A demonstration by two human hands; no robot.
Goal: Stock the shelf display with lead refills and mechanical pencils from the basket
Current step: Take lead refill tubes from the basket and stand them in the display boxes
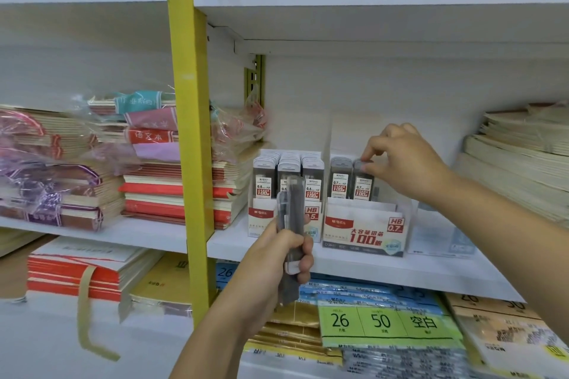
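Right hand (403, 163) fingers (371, 148) pinch the top of an upright refill (363, 183) directly below them in the 0.7 box (363, 235); left hand (277, 258), farther off, grips spare refills (291, 218).

HB 0.5 box (284, 194) left of HB 0.7 box (366, 224)

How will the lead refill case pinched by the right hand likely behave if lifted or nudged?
Probably stiff and light: the right hand holds the lead refill case by a fingertip pinch at its top. Likely tippy if nudged: it is tall, narrow and upright in the display box.
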